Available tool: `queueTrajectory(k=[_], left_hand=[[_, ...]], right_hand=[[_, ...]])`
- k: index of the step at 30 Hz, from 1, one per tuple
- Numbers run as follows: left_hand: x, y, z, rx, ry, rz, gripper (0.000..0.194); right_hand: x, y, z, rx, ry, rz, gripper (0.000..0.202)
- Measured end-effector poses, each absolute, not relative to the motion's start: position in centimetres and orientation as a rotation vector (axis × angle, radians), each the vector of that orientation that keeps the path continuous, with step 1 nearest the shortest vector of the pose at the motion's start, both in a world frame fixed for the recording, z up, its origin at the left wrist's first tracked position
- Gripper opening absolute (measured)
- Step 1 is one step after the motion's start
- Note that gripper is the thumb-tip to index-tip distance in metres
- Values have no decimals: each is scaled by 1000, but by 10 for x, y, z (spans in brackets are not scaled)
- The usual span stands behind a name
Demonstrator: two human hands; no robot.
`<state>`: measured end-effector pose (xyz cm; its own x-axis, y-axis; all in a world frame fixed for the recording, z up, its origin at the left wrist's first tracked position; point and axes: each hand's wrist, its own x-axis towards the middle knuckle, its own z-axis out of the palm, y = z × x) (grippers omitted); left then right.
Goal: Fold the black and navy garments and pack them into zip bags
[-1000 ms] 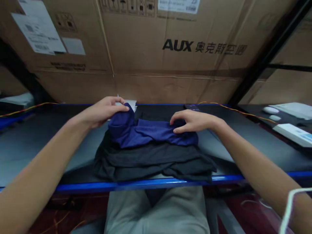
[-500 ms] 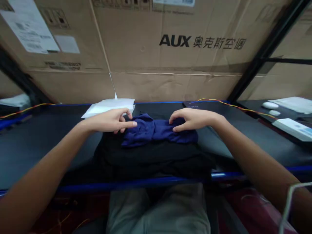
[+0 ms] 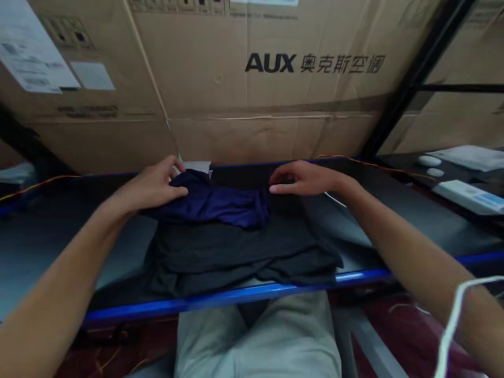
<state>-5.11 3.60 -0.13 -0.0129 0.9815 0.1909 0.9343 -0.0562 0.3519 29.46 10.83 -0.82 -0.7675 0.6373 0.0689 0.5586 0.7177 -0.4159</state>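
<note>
A crumpled navy-blue cloth (image 3: 224, 205), whose garment type I cannot make out, lies bunched lengthwise on a folded black cloth (image 3: 236, 249). My left hand (image 3: 155, 184) is closed at the navy cloth's left end, thumb in front and fingers curled behind; part of the cloth runs under this hand. Just off the right end of the navy cloth, my right hand (image 3: 301, 178) is loosely curved, with a small gap between thumb and fingers and nothing seen in it. The black cloth reaches the blue front edge of the shelf.
Behind stands a large cardboard box (image 3: 212, 79) with a printed brand name. A white sheet (image 3: 199, 166) lies beyond my left hand. On the right are a white box (image 3: 470, 197), small round white objects (image 3: 430, 161) and a white packet (image 3: 472, 157). A white cable (image 3: 457, 310) hangs at lower right.
The navy cloth has moved left across the black cloth, and my left hand has moved left with it. My right hand is now off the cloth's right end instead of over it. The view has shifted slightly.
</note>
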Motion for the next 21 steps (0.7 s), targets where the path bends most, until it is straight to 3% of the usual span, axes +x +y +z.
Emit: queueTrajectory(k=[5,8,11,14,21], left_hand=[[-24,15,7,2003,1435,707,65],[-6,4,8,2114,1187,703,60],[-6,9,1,2291,1390,706,47],[-14,21,-12,2306,1650,566,47],[-6,30,-29,2071,1462,616,51]], right_hand=[[290,104,-8,-936,-2706,595,57],[288,103,-9,-943,-2712,610,58],[288,104,-11,-944,-2716,623,57],[288,106,-13,-942,-2735,603,57],[288,107,-14,-933,-2795,638,57]])
